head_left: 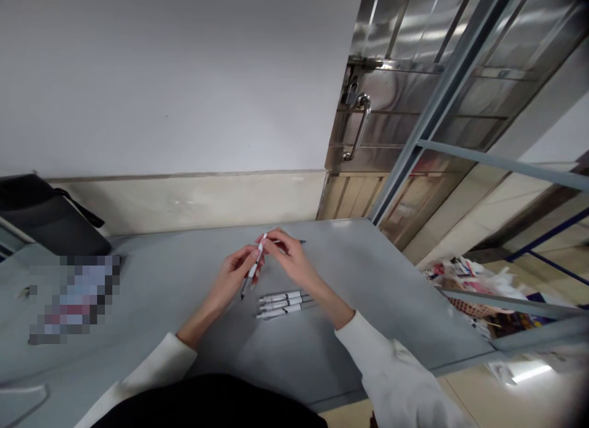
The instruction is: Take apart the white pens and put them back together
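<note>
A white pen with a dark lower end (254,268) is held at a slant above the table, its dark tip pointing down and toward me. My left hand (235,270) is closed around the pen's middle. At its white upper end, the fingers of my right hand (288,253) pinch it. Just below the hands, several white and black pens (281,305) lie side by side; my right forearm hides their right ends. The dark tip of another pen (302,241) shows beyond my right hand, its body mostly covered by that hand.
All this is on a grey table (381,305) against a wall. At the left are a black case with a strap (57,213) and a blurred-out flat object (78,299). A metal frame post (442,103) rises at the right, near a bin of assorted waste (488,293).
</note>
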`<state>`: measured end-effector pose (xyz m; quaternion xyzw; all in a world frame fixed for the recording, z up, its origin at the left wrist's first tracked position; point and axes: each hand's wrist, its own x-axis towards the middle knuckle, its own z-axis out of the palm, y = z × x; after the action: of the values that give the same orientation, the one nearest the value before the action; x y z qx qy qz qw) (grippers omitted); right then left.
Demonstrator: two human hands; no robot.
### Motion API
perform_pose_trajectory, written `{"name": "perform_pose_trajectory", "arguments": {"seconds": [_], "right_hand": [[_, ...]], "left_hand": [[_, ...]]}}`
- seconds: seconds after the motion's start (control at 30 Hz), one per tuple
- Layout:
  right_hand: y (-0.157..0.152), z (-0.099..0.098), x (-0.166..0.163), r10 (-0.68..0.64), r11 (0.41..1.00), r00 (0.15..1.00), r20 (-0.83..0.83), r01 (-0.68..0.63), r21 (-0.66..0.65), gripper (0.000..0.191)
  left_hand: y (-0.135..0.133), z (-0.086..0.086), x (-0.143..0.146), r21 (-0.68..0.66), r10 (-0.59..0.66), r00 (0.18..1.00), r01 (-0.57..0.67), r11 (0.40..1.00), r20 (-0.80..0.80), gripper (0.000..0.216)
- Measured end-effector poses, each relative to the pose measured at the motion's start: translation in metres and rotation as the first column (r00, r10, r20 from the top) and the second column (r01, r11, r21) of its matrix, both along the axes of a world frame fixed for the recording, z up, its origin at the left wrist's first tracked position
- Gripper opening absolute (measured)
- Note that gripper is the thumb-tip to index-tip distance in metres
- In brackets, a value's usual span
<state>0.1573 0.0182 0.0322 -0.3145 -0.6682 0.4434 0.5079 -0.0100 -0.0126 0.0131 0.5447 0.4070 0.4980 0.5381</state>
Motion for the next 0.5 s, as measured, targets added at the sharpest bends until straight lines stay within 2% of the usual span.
{"name": "perform_pose_trajectory", "arguments": {"seconds": [0.1,0.2,0.33,0.5], "right_hand": [[0.008,0.001,0.008,-0.061,0.996,0.987,-0.151,0.050,-0.076,0.038],[0.016,0.008,0.025,-0.142,0.984,0.930,-0.338,0.095,-0.149,0.040],[0.024,0.019,0.054,-0.206,0.975,0.838,-0.505,0.135,-0.175,0.032],[0.025,0.026,0.077,-0.194,0.972,0.741,-0.643,0.058,-0.227,0.026]], "left_hand": [[0.002,-0.004,0.000,-0.022,-0.031,0.999,0.031,0.999,0.010,0.044],[0.005,-0.009,-0.002,-0.041,-0.051,0.999,0.052,0.998,0.018,0.046],[0.008,-0.013,-0.004,-0.038,-0.065,0.998,0.066,0.997,0.014,0.046],[0.009,-0.017,-0.006,-0.040,-0.052,0.999,0.051,0.998,-0.008,0.048]]}}
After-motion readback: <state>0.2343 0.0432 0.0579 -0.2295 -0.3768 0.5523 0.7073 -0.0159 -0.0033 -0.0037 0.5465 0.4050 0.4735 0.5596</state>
